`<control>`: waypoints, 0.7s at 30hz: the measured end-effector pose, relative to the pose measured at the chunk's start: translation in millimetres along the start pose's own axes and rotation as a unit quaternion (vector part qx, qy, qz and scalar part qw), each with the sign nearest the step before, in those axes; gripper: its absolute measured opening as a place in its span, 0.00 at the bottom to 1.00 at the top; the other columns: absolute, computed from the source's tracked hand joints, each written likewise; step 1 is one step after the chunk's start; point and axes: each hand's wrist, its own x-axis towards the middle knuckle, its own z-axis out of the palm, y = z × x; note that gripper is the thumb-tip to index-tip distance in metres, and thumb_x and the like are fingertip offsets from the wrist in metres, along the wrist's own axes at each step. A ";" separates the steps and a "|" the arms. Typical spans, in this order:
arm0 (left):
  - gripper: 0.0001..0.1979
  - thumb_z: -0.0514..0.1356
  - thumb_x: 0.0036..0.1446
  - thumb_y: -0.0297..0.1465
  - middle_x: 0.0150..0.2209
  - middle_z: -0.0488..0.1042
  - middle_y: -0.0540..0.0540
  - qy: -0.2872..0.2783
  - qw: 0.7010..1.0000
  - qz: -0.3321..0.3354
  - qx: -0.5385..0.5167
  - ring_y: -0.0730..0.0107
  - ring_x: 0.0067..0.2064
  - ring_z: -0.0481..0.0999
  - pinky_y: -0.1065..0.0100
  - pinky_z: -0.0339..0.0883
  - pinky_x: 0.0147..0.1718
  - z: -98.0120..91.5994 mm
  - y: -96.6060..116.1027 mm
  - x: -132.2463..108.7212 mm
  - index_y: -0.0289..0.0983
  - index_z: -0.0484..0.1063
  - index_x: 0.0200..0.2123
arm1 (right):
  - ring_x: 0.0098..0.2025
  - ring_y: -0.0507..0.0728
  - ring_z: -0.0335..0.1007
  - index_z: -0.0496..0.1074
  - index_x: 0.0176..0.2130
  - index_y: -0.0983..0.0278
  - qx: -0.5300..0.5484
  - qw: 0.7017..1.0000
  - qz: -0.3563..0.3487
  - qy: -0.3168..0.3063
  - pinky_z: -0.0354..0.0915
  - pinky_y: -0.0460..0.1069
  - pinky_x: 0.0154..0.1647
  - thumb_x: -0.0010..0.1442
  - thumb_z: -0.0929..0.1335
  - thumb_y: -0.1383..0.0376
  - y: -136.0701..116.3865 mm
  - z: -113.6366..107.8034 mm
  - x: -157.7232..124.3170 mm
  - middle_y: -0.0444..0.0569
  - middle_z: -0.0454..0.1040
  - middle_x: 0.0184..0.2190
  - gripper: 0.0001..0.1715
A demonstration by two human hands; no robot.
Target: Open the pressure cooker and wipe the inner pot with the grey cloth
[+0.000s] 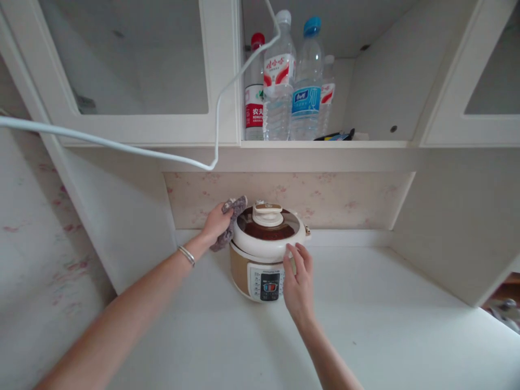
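A white and tan electric pressure cooker [260, 252] stands upright on the white counter, its brown-topped lid and white handle [268, 213] uppermost. My left hand [217, 223] grips a grey-brown cloth [231, 223] and presses it to the left side of the lid. At the cooker's front right is my right hand [298, 276], its fingers slightly curled and apart with nothing in them. The fingertips are close to the lid's rim; whether they touch it I cannot tell. That hand covers the right part of the control panel [268, 284].
Above the counter [349, 314], an open cabinet shelf [325, 144] holds several plastic bottles [280, 81] and a small dark item [335, 136]. A white cable [162, 154] hangs across the upper left. Side panels flank the counter left and right.
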 end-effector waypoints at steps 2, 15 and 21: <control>0.16 0.51 0.62 0.35 0.49 0.75 0.41 -0.003 0.999 0.027 0.023 0.62 0.48 0.75 0.67 0.67 0.45 0.3 11.6 27.8 0.36 0.69 0.49 | 0.62 0.59 0.51 0.67 0.55 0.59 -0.005 1.000 0.006 -0.016 0.52 0.60 0.62 0.64 0.59 0.56 1.1 -1.1 -1.7 0.53 0.57 0.60 0.22; 0.14 0.57 0.54 0.29 0.47 0.77 0.46 -0.311 0.855 0.334 0.246 0.65 0.44 0.75 0.69 0.64 0.44 93.1 165.4 66.6 0.43 0.75 0.44 | 0.60 0.59 0.60 0.66 0.56 0.60 -0.045 0.994 0.016 -0.095 0.59 0.56 0.59 0.64 0.59 0.56 -16.1 -33.7 14.2 0.53 0.65 0.58 0.24; 0.16 0.56 0.53 0.28 0.44 0.78 0.47 -0.409 0.749 0.445 0.269 0.62 0.42 0.76 0.66 0.66 0.38 132.5 196.9 17.5 0.49 0.75 0.43 | 0.62 0.59 0.58 0.62 0.58 0.59 -0.047 0.990 0.028 -0.132 0.59 0.56 0.59 0.65 0.58 0.56 -13.6 -37.7 13.0 0.50 0.63 0.61 0.25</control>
